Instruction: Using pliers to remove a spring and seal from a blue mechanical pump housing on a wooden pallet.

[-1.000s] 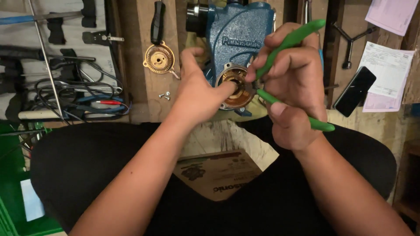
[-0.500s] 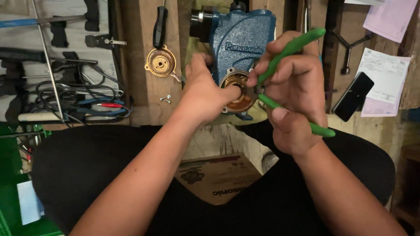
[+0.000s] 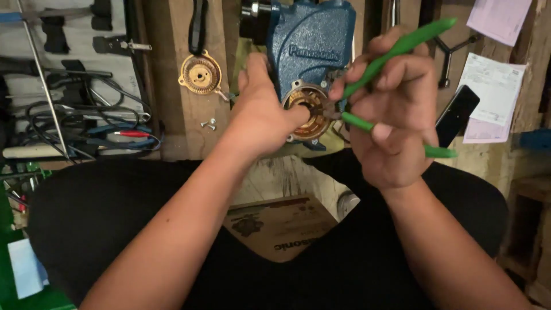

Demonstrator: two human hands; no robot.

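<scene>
Cardboard (image 3: pixel 281 229), a brown box flap, lies nearest, low between the person's knees and partly covered by black trousers. Above it the two bare forearms rise toward the wooden desk (image 3: pixel 183 126).

The left hand (image 3: pixel 261 112) is curled against the front of the blue pump housing (image 3: pixel 313 49), its fingertips pressed onto the round brass-coloured opening (image 3: pixel 307 112) at the housing's lower face; how much it grips there cannot be told, since the hand hides its own fingertips. The right hand (image 3: pixel 393 115) is clenched around green-handled pliers (image 3: pixel 396 49), one handle running up and to the right past the knuckles, the other slanting down and right below the palm. The pliers' metal tip meets the right edge of the brass opening, just beside the left hand's fingers. The housing thus stands between and slightly beyond both hands, touched by the left one and by the tool.

Farther left on the desk lie two small screws (image 3: pixel 208 123) and a round brass disc (image 3: pixel 200 75). Left of these, tangled cables (image 3: pixel 86 126) spread out. To the right sit a black phone (image 3: pixel 457 115) and paper slips (image 3: pixel 491 95).
</scene>
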